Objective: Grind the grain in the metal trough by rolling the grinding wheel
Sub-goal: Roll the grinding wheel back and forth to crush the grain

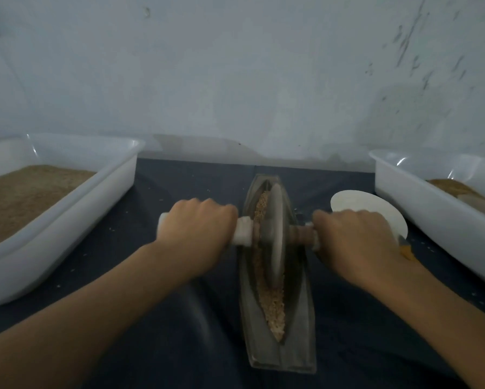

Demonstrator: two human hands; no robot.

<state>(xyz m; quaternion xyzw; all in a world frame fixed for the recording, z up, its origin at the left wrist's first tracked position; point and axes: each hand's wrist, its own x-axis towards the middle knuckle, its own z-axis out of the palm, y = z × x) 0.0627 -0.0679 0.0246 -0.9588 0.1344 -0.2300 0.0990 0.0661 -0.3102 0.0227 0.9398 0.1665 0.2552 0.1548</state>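
Observation:
A long boat-shaped metal trough (300, 327) lies lengthwise on the dark cloth, running away from me. Coarse tan grain (272, 304) fills its groove. A grey grinding wheel (275, 234) stands on edge in the groove, toward the far half. A handle runs through the wheel to both sides. My left hand (199, 228) grips the white-wrapped left handle (242, 230). My right hand (353, 242) grips the right handle (303, 234), whose outer end is hidden under my fingers.
A white plastic tub (67, 209) holding brown ground grain stands at the left. Another white tub (421, 203) with a little brown material stands at the right. A white round disc (356, 203) lies behind my right hand. A pale wall rises close behind the table.

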